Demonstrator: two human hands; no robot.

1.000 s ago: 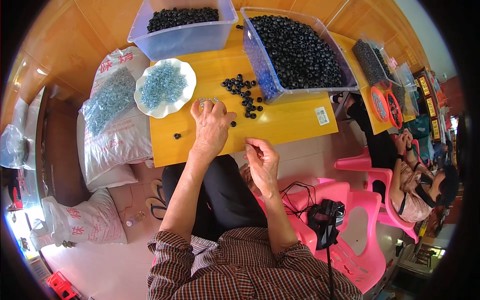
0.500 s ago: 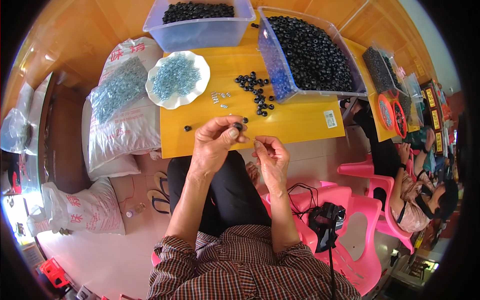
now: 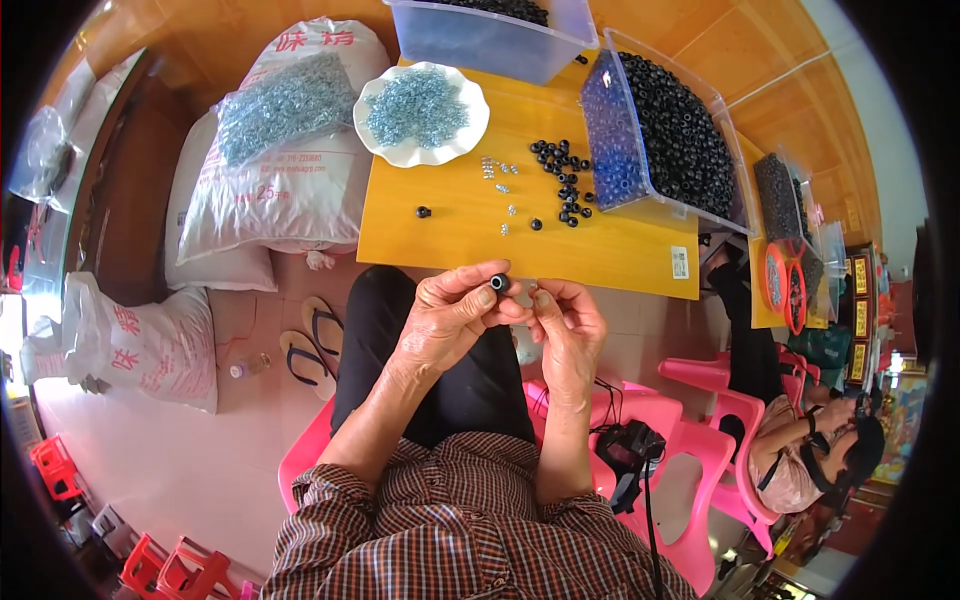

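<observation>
A round black bead [image 3: 499, 283] with a pale-rimmed hole is pinched between the thumb and fingers of my left hand [image 3: 438, 325], just in front of the table's near edge. Close beside it, my right hand [image 3: 570, 330] has its thumb and forefinger pressed together; whatever they pinch is too small to make out. Beyond my hands, loose black beads [image 3: 568, 193] lie scattered on the yellow table [image 3: 450, 240]. Several small shiny pieces [image 3: 489, 168] sit to their left, and one black bead [image 3: 423, 212] lies apart, farther left.
A white scalloped plate [image 3: 424, 156] holds bluish clear pieces. Plastic bins [image 3: 680, 205] [image 3: 490, 50] of black beads stand behind. White sacks [image 3: 275, 205] are at left, one topped by a clear bag [image 3: 287, 105]. Pink chairs [image 3: 690, 450] and another person [image 3: 805, 455] are at right.
My view has shifted, so the table sits higher and farther right. My hands have drawn closer together, and the bead has turned so its hole shows.
</observation>
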